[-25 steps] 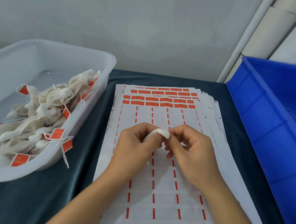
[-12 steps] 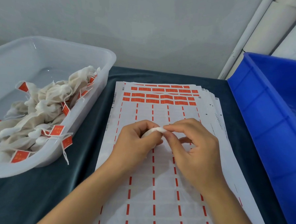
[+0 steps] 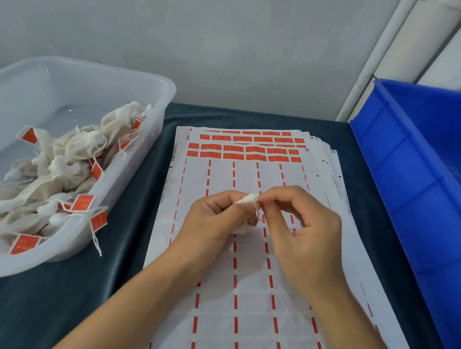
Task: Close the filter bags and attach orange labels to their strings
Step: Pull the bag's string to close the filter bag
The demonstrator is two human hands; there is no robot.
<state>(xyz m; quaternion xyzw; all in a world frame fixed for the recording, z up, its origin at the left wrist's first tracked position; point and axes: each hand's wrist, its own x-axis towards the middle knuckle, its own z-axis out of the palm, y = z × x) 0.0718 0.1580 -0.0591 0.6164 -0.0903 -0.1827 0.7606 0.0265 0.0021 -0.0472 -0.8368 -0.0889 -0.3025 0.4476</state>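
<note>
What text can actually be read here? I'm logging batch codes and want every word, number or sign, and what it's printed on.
Left margin of the top label sheet: a sideways line of digits, roughly "0803-1600 1445B-56"; blurred, so uncertain.
Barcodes on the sheet margin: bars only, no legible digits.
Orange labels on the sheet: print too small to read.
Labels on bags in the clear tub: faint marks, unreadable.
Blue bin: no text.

A dark teal cloth (image 3: 128, 275) covers the worktop. A blue plastic crate (image 3: 421, 189) stands along the worktop's right edge, its ribbed wall facing inward. A translucent white tub (image 3: 133, 169) sits at the left edge, reaching toward the far left corner. Behind the worktop's far edge rises a pale grey wall (image 3: 204, 39), with white pipes (image 3: 407, 44) running up beyond the far right corner.
</note>
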